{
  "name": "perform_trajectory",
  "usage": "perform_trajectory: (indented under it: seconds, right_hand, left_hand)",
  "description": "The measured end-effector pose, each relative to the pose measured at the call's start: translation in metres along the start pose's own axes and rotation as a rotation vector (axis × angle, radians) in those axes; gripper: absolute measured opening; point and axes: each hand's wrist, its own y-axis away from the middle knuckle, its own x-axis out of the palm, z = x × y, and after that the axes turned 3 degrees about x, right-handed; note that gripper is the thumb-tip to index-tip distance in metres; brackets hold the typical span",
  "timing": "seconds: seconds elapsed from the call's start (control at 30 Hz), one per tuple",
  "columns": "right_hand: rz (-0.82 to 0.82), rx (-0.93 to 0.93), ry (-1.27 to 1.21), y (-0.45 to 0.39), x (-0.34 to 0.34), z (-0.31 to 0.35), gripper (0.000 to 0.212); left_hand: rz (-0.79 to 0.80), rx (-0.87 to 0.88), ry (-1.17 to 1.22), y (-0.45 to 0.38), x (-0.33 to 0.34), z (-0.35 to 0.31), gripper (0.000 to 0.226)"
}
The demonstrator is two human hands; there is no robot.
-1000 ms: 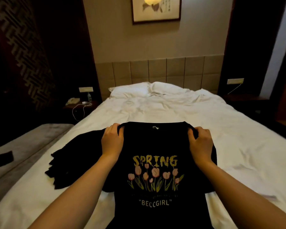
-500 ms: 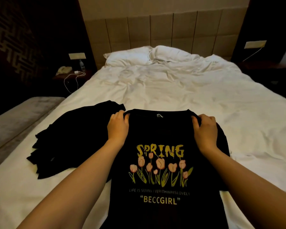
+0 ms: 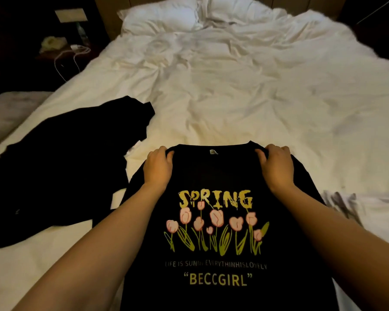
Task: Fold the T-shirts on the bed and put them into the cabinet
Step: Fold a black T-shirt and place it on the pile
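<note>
Room: a dim bedroom, a white bed [image 3: 245, 93] filling most of the frame, pillows [image 3: 189, 14] at the upper centre, a nightstand [image 3: 61, 50] with a cable in the upper left.
Spare shirts: a heap of black T-shirts [image 3: 61, 162] lies crumpled at the left of the frame, just beside the printed one.
Left hand [image 3: 158, 168]: curls over the left shoulder seam, pinching the cloth.
Printed T-shirt [image 3: 216, 232]: lies print-up on the bed at lower centre, collar away from the person.
Right hand [image 3: 276, 167]: curls over the right shoulder seam in the same pinch.
Doing it well: I judge the shirt is being laid out; keep both shoulders level and taut, and smooth the sleeves before any fold.
Change: the view has tipped down; the shirt and both hands sit lower in the frame, and the headboard is nearly gone from the top.
</note>
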Motion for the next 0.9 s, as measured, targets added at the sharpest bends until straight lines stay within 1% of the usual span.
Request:
perform_trajectory:
  seconds: [0.1,0.17,0.27,0.37,0.43,0.5,0.57,0.63,0.7,0.9]
  right_hand:
    - [0.026,0.036,0.023,-0.004,0.020,-0.009,0.037]
    - [0.021,0.026,0.064,-0.003,0.031,-0.013,0.036]
    - [-0.035,0.022,0.052,0.000,0.043,-0.019,0.033]
    - [-0.103,0.037,-0.017,0.003,0.044,-0.019,0.037]
    - [-0.120,0.020,-0.042,0.005,0.041,-0.017,0.040]
    - [-0.103,-0.009,-0.061,0.008,0.035,-0.015,0.040]
    - [-0.072,-0.027,-0.084,0.015,0.027,-0.014,0.038]
    - [-0.051,-0.039,-0.093,0.024,0.016,-0.013,0.037]
    - [-0.036,-0.038,-0.075,0.039,0.002,-0.014,0.037]
    - [0.058,0.033,0.124,0.092,-0.054,-0.033,0.048]
  left_hand:
    - [0.008,0.009,0.005,-0.001,0.015,0.009,0.029]
    - [-0.001,0.019,0.019,-0.001,0.021,0.015,0.030]
    - [-0.031,0.022,0.035,-0.001,0.028,0.018,0.026]
    - [-0.105,0.035,-0.002,0.003,0.030,0.016,0.025]
    - [-0.149,0.080,-0.030,0.007,0.029,0.014,0.024]
    - [-0.151,0.183,-0.040,0.010,0.025,0.009,0.016]
    - [-0.078,0.251,0.014,0.017,0.020,-0.002,0.010]
    - [0.037,0.277,0.090,0.025,0.016,-0.017,0.011]
    - [0.157,0.318,0.113,0.035,0.015,-0.035,0.014]
    - [0.388,0.504,0.165,0.073,0.029,-0.108,0.026]
